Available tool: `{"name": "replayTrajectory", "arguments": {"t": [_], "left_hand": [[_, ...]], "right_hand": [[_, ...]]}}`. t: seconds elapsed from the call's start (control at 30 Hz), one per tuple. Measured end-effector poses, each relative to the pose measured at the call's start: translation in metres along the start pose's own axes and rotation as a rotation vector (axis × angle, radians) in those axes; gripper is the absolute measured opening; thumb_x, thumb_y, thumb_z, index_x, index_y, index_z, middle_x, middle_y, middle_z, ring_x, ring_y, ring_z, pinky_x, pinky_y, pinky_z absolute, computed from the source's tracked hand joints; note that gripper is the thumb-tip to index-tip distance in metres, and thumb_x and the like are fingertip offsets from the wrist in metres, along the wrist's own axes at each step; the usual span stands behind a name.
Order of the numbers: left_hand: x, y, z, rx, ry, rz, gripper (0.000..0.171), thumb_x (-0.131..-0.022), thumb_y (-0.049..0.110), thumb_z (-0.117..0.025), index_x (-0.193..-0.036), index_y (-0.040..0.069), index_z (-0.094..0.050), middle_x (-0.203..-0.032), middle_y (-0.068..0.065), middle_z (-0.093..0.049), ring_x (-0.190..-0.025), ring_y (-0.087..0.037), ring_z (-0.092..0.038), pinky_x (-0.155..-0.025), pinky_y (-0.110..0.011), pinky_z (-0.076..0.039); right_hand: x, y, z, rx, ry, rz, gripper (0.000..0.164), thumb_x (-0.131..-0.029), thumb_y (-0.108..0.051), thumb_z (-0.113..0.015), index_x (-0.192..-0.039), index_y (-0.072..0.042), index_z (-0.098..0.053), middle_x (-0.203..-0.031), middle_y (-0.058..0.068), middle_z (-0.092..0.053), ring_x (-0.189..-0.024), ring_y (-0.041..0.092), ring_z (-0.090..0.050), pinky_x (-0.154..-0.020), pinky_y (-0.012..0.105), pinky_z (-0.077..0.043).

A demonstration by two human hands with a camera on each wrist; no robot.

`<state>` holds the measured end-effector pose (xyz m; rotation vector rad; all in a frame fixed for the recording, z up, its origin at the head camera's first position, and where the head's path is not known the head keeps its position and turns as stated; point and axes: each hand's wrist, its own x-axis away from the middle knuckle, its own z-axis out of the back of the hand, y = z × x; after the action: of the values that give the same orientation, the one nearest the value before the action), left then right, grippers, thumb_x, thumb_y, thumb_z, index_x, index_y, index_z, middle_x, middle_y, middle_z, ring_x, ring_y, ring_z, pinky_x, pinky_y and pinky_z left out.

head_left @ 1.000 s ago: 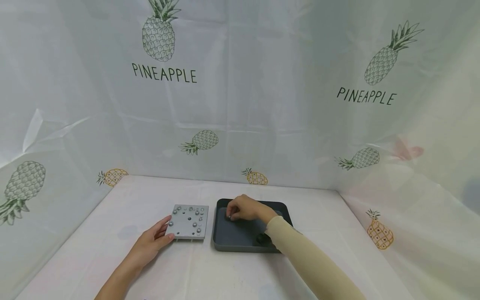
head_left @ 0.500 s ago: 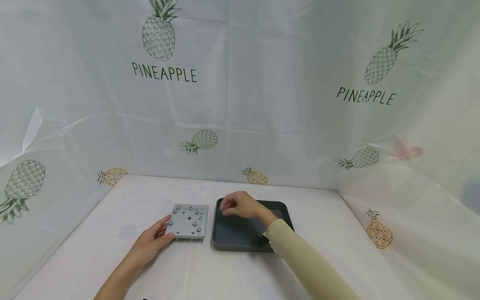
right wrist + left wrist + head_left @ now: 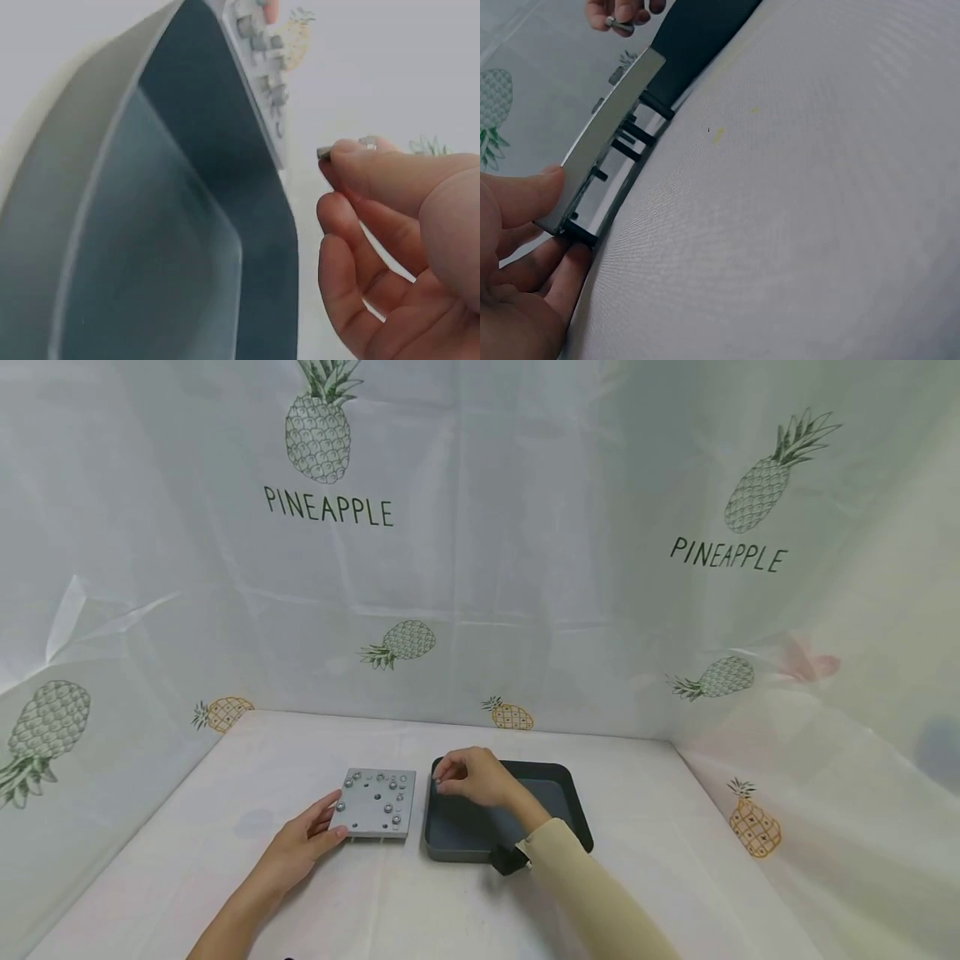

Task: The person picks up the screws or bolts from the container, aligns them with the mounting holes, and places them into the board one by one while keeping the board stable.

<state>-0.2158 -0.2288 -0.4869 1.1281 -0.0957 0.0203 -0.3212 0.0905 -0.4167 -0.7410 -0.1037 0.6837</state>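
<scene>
A square silver metal plate (image 3: pixel 362 814) with several bolts in its top stands left of the tray. In the left wrist view, black screw shanks (image 3: pixel 626 151) stick out under the plate. My left hand (image 3: pixel 298 850) grips the plate's left edge, thumb (image 3: pixel 532 196) on its side and fingers below. My right hand (image 3: pixel 483 778) is over the tray's left rim. Its thumb and forefinger pinch a small silver screw (image 3: pixel 619 26), whose ends (image 3: pixel 324 153) show on both sides of the thumb; the other fingers curl loosely.
A dark rectangular tray (image 3: pixel 459 852) lies right of the plate, a narrow gap between them. A black device (image 3: pixel 508 859) on the right wrist overhangs the tray's front edge. White tablecloth (image 3: pixel 420 910) covers the table, and a pineapple-print curtain (image 3: pixel 525 577) hangs behind and beside it.
My right hand has lifted the screw from inside the tray and carried it left to the tray's left rim. The left hand and the plate have stayed put.
</scene>
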Motion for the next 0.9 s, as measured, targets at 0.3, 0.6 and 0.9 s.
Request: {"name": "replayTrajectory", "arguments": {"t": [0.3, 0.6, 0.9], "left_hand": [[0.000, -0.002, -0.001, -0.001, -0.004, -0.002, 0.078, -0.104, 0.036, -0.069, -0.168, 0.013, -0.031, -0.161, -0.025, -0.047, -0.147, -0.042, -0.047, -0.123, -0.060, -0.036], [-0.001, -0.003, -0.002, -0.013, -0.007, -0.011, 0.077, -0.106, 0.035, -0.067, -0.168, 0.012, -0.030, -0.161, -0.024, -0.048, -0.148, -0.042, -0.047, -0.123, -0.059, -0.036], [-0.003, -0.004, 0.000, -0.006, -0.013, -0.005, 0.080, -0.104, 0.038, -0.069, -0.169, 0.014, -0.030, -0.162, -0.024, -0.046, -0.150, -0.043, -0.044, -0.124, -0.061, -0.034]], "right_hand": [[0.010, -0.009, -0.006, -0.068, 0.092, -0.042, 0.011, -0.095, -0.011, -0.082, -0.105, -0.013, -0.079, -0.090, -0.009, -0.074, -0.082, 0.005, -0.068, -0.075, 0.022, -0.057], [0.018, -0.017, -0.018, -0.103, 0.156, -0.073, 0.010, -0.096, -0.012, -0.081, -0.106, -0.010, -0.079, -0.088, -0.010, -0.074, -0.082, 0.005, -0.068, -0.073, 0.024, -0.058], [0.019, -0.030, -0.035, -0.157, 0.206, -0.084, 0.011, -0.095, -0.011, -0.082, -0.105, -0.014, -0.080, -0.089, -0.009, -0.076, -0.079, 0.003, -0.069, -0.070, 0.021, -0.057]]}}
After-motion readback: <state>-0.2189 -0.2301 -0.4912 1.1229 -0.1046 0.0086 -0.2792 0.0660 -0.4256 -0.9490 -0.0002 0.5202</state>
